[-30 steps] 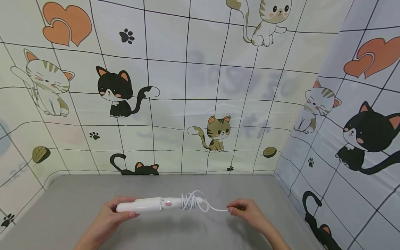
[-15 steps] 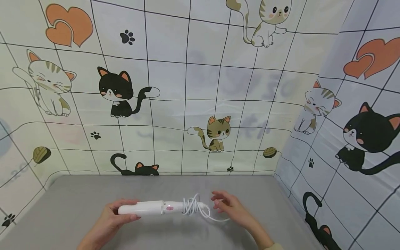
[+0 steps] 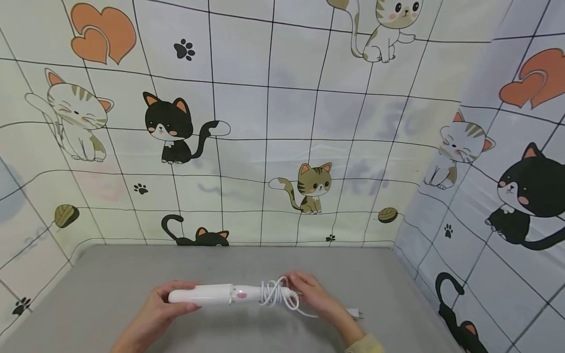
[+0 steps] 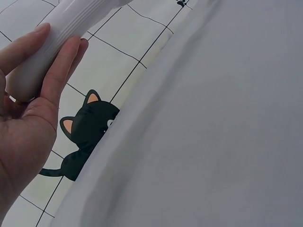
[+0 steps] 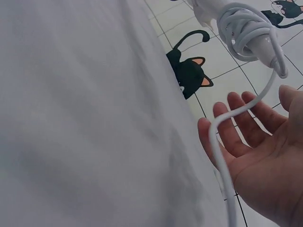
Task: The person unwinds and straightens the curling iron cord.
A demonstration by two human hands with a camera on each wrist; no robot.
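Observation:
My left hand (image 3: pixel 152 311) holds a white wand-shaped corded appliance (image 3: pixel 200 294), likely a hair styling iron, by its thick left end, thumb and fingers on opposite sides. The wand is level above the grey surface, its pink switch (image 3: pixel 241 295) facing me. A white cord (image 3: pixel 271 294) is wound in several loops round its right end. My right hand (image 3: pixel 314 294) is beside those loops. In the right wrist view its fingers (image 5: pixel 229 132) are loosely extended and the cord passes across the palm, ungripped. Beyond the right wrist, a two-prong plug (image 3: pixel 355 313) shows.
Below the hands lies a grey tabletop (image 3: pixel 247 338). A white wall covering (image 3: pixel 240 196) with grid lines and printed cats stands behind it and along both sides.
My right hand has let go of the cord's loose stretch and moved left to the wound loops. The plug has come into view. My left hand keeps its hold on the wand.

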